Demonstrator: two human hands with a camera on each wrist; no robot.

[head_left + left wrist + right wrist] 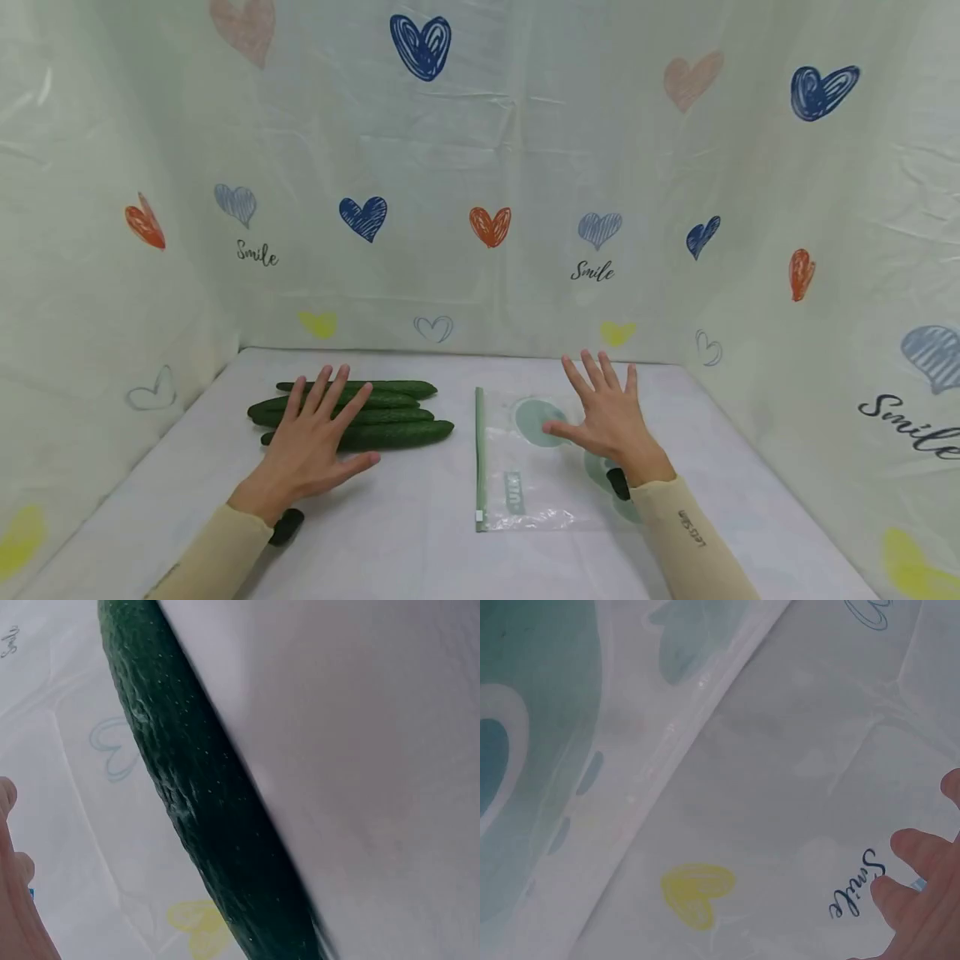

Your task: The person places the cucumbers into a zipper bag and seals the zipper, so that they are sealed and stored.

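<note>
Several long dark green cucumbers [397, 433] lie side by side on the left of the table. My left hand [311, 446], fingers spread, overlaps them in the head view and holds nothing. One cucumber [187, 780] crosses the left wrist view close up, with fingertips [19, 870] at the left edge. On the right lies a clear zip bag [517, 450] with a green slider strip along its left side and pale green round prints. Over its right part my right hand [611, 421] is spread with nothing in it; the right wrist view shows its fingers [919, 855] and the printed bag [555, 750].
A white cloth covers the table [420, 550]. Behind and at both sides hang pale sheets [480, 167] printed with hearts and the word Smile. Each wrist carries a small black device, one at the left cuff [287, 527] and one at the right [618, 483].
</note>
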